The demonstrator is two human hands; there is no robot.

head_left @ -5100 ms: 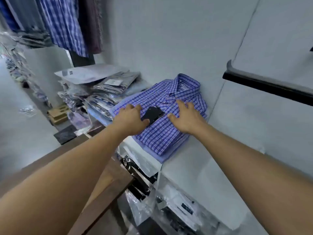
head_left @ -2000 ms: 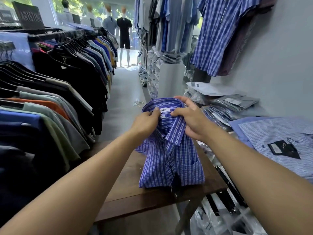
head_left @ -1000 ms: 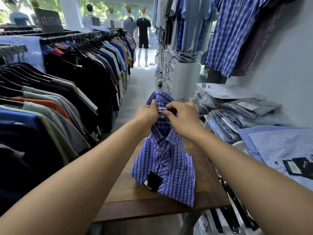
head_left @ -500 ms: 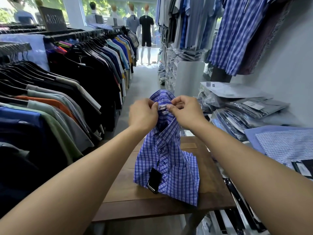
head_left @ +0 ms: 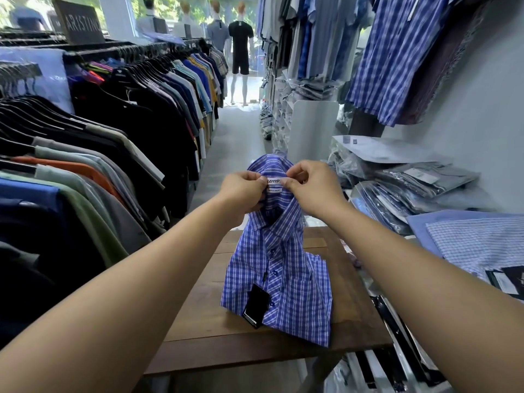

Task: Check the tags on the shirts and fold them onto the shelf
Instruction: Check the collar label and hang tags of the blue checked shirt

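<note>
Since half a second ago both hands have drawn slightly apart, so more of the white neck label [head_left: 273, 181] shows between them. Left hand [head_left: 243, 191] and right hand [head_left: 314, 190] each pinch one end of that label between thumb and curled forefinger. Their other fingers are curled in by the collar [head_left: 286, 219]. Both wrists are lifted and both forearms reach forward over the wooden table [head_left: 198, 333].

There are two hands, one label stretched level between them, and one smaller white label just beneath it. One blue checked shirt [head_left: 283, 279] hangs from the pinch. Its collar end is up and far, and its lower part rests on the table near the near edge. Its long axis runs away from the person, with the button front facing them. One black hang tag [head_left: 255, 306] dangles on that front. Beyond the table's right edge lies one folded pale checked shirt [head_left: 479, 245].
</note>
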